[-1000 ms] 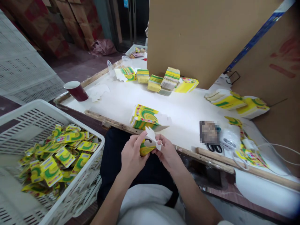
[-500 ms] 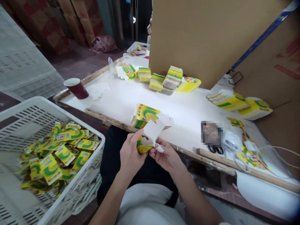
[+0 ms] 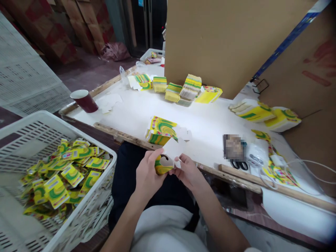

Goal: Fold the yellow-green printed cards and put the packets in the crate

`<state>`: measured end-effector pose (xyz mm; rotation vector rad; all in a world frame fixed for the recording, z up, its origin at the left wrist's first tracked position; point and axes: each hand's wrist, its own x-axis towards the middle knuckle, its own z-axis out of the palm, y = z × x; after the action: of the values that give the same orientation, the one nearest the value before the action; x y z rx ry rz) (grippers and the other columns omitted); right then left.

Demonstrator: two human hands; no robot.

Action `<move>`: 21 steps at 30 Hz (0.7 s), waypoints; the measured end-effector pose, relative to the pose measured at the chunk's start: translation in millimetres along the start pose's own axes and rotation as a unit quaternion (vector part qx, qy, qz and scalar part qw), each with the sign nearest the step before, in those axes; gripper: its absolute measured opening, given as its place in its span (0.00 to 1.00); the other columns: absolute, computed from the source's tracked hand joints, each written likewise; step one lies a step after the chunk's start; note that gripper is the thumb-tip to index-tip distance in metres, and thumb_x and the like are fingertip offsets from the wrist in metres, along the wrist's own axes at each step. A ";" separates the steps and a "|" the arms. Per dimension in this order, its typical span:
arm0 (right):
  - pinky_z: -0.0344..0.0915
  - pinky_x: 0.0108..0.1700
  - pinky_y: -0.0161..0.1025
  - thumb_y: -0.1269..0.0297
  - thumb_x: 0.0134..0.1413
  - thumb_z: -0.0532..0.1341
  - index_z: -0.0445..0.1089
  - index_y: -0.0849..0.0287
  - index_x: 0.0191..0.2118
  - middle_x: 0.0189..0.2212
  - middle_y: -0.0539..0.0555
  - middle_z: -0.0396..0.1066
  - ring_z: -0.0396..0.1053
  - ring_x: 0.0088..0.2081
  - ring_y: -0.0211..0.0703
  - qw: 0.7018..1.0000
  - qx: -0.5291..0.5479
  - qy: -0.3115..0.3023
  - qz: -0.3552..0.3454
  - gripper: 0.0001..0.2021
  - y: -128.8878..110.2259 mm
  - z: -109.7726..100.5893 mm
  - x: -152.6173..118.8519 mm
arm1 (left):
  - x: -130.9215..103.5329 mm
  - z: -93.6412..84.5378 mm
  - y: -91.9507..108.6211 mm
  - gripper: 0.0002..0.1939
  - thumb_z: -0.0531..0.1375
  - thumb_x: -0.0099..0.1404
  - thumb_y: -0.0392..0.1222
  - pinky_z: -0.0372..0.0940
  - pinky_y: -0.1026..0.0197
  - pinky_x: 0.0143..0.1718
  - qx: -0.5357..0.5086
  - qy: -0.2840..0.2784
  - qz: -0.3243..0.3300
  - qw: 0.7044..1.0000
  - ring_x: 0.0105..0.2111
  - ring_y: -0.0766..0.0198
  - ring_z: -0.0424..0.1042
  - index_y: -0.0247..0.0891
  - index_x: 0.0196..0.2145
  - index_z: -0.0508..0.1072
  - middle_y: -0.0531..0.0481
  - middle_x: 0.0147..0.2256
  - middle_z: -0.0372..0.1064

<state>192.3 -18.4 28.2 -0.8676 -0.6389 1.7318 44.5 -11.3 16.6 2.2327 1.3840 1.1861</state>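
Note:
In my left hand is a small yellow and green carton, fingers wrapped round its side. The carton's end is open, showing its white inside, and a white flap stands up from it. The thumb and fingers of my right hand pinch a small white flap at the carton's right side. Just beyond my hands, at the table's near edge, lies a stack of yellow printed cartons with white flaps sticking out to the right. What is inside the held carton is hard to make out.
To my left stands a white plastic basket of yellow sachets. A dark red cup leans on the table. Stacked yellow cards line a tall cardboard sheet. Scissors and a cable lie right.
My right hand has shifted slightly upward with the small side flap, which now stands more upright. My left hand still holds the carton. The whole view has shifted a little.

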 end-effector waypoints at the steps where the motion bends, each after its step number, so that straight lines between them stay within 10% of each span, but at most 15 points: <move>1: 0.62 0.24 0.31 0.56 0.36 0.69 0.68 0.59 0.27 0.21 0.46 0.67 0.63 0.21 0.32 1.000 -0.027 0.003 -0.006 0.14 -2.2 0.5 1.0 | -1.0 0.9 0.7 0.31 0.62 0.52 0.36 0.65 0.61 0.36 0.006 -0.004 0.008 1.000 0.38 0.60 0.68 0.42 0.51 0.54 0.47 0.40 0.62; 8: 0.62 0.27 0.32 0.67 0.41 0.63 0.71 0.61 0.31 0.25 0.48 0.71 0.65 0.25 0.35 0.974 -0.227 -0.002 -0.023 0.07 -7.7 0.2 8.7 | -3.3 4.5 2.8 0.21 0.59 0.53 0.36 0.63 0.61 0.32 0.051 -0.026 0.025 0.998 0.33 0.60 0.68 0.41 0.44 0.57 0.48 0.37 0.63; 13: 0.65 0.44 0.43 0.64 0.45 0.63 0.70 0.59 0.41 0.38 0.54 0.73 0.69 0.39 0.46 0.908 -0.388 0.004 -0.158 0.14 -5.5 -4.4 4.9 | -0.6 1.0 2.0 0.19 0.58 0.52 0.34 0.64 0.60 0.32 0.035 -0.104 -0.025 0.994 0.33 0.60 0.69 0.42 0.40 0.56 0.50 0.35 0.64; 18: 0.50 0.61 0.47 0.66 0.52 0.59 0.46 0.56 0.63 0.63 0.57 0.49 0.50 0.62 0.49 0.840 -0.486 -0.126 -0.207 0.34 0.7 -0.9 -10.2 | -3.0 9.1 -6.1 0.21 0.56 0.53 0.35 0.67 0.58 0.35 -0.010 -0.136 -0.020 0.990 0.38 0.57 0.70 0.39 0.45 0.57 0.44 0.39 0.64; 21: 0.50 0.62 0.43 0.75 0.54 0.53 0.50 0.53 0.62 0.62 0.53 0.50 0.50 0.62 0.44 0.824 -0.506 -0.096 -0.236 0.30 10.4 0.2 -10.6 | -5.3 16.6 -8.4 0.19 0.54 0.55 0.33 0.67 0.56 0.38 -0.009 -0.107 0.001 0.994 0.42 0.56 0.69 0.39 0.45 0.59 0.40 0.44 0.61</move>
<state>188.3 -31.7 22.9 -1.0934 -1.8325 0.9448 50.6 -8.3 -1.5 2.2724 1.2803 0.9236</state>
